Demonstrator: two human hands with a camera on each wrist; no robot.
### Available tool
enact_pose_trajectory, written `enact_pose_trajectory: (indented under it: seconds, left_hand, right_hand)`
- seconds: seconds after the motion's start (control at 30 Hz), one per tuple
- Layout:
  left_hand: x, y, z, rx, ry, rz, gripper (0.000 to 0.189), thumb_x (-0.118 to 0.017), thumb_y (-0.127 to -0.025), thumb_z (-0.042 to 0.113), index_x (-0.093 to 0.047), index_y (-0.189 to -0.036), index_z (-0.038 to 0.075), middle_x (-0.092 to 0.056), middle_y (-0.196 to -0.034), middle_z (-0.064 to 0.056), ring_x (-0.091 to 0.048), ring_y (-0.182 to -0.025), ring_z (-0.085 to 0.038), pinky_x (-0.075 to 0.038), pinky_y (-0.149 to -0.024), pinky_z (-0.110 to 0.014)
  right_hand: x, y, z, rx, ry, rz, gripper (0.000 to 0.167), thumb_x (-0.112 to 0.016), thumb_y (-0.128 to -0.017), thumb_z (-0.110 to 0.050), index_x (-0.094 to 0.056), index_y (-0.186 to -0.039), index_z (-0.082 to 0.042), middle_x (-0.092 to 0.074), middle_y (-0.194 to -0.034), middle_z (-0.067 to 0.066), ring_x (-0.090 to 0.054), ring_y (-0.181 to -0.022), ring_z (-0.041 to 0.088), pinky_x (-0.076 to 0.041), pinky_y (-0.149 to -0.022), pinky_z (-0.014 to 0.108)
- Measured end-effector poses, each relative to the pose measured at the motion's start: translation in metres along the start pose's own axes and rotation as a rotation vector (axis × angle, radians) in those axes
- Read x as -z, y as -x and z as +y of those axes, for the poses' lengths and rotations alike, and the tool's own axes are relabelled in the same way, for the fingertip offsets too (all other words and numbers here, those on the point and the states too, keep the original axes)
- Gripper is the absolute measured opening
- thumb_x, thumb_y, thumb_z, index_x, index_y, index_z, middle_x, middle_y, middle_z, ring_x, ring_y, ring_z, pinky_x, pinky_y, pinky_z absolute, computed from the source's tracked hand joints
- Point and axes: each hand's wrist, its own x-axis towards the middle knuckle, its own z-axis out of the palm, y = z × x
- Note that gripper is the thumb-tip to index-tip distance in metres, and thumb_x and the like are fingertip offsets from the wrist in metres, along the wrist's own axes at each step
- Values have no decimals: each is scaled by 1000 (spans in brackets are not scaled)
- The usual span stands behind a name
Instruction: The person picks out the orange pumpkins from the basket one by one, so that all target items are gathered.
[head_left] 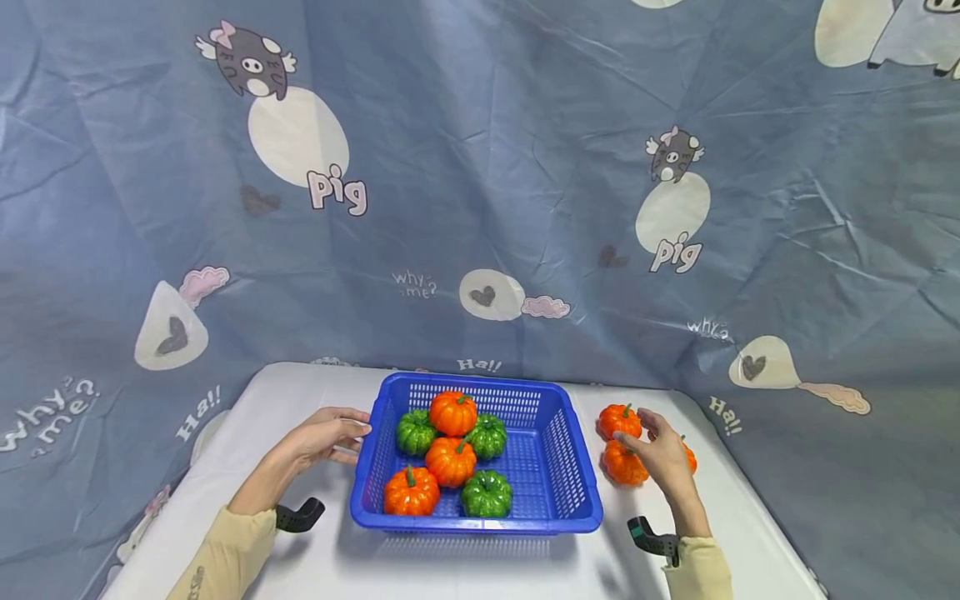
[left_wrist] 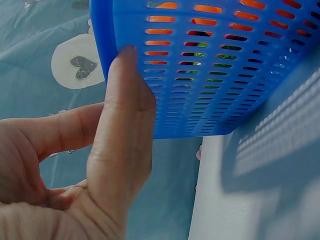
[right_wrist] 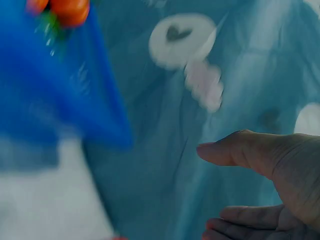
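Note:
A blue plastic basket (head_left: 480,525) holds three orange mini pumpkins (head_left: 412,492) and three green ones (head_left: 487,494). At its left side is my left hand (head_left: 327,437), fingertips right at the rim; in the left wrist view the straight fingers lie along the perforated wall. My right hand (head_left: 663,454) hovers over a small group of orange pumpkins right of the basket, its thumb and fingers spread apart with nothing between them. One pumpkin (head_left: 619,422) sits behind, another (head_left: 624,463) in front, and a third (head_left: 689,457) is partly hidden by the hand.
A white-covered table (head_left: 300,542) carries the basket and the pumpkins. Behind and around it hangs a blue-grey cloth (head_left: 450,208) with pig prints. The right part of the basket floor (head_left: 528,475) is bare. Each wrist wears a black camera mount (head_left: 300,516).

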Motion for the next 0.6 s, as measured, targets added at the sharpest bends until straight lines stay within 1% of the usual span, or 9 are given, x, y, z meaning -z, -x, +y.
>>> enact_pose_trajectory:
  seconds: [0.07,0.17,0.2,0.3,0.43,0.6]
  left_hand:
    - [0,0,0,-8,3,-13,41,-58,-93,13,-47,-126,-9,-66,-91,-6,-66,-77,-16,-61,-73,-39]
    - [0,0,1,-14,2,-12,41,-59,-93,13,-47,-126,-9,-66,-89,-6,-66,-76,-16,-61,-71,-38]
    - [0,0,2,-16,-1,-12,42,-59,-93,13,-47,-126,-9,-66,-89,-6,-66,-76,-16,-61,-71,-38]
    - [0,-1,2,-14,-2,2,42,-61,-92,14,-49,-126,-8,-67,-89,-6,-67,-75,-17,-61,-70,-38]
    - [0,0,1,-20,-15,-6,44,-61,-92,15,-48,-127,-9,-67,-89,-6,-67,-75,-17,-61,-70,-38]
    - [-1,1,1,-21,-11,-9,46,-61,-92,15,-47,-128,-9,-67,-88,-5,-66,-75,-16,-61,-70,-38]
  right_hand:
    - [-4,4,-15,28,-39,11,69,-73,-85,-18,-39,-140,6,-42,-143,29,-38,-136,42,-30,-116,50]
    - [-15,9,-36,79,-73,20,67,-75,-83,-18,-43,-139,2,-46,-142,26,-41,-134,40,-32,-114,50]
    - [-19,11,-43,93,-75,14,67,-75,-82,-19,-44,-139,1,-47,-142,25,-42,-134,40,-33,-114,50]
    - [-34,14,-60,139,-134,-15,67,-76,-81,-16,-44,-138,0,-46,-142,23,-40,-136,38,-31,-116,48]
    - [-57,18,-77,180,-201,-58,67,-77,-80,-14,-45,-137,2,-46,-142,23,-39,-137,38,-28,-117,47]
    - [-83,19,-90,202,-215,-90,67,-78,-79,-14,-47,-136,2,-48,-141,22,-41,-136,38,-32,-115,48]
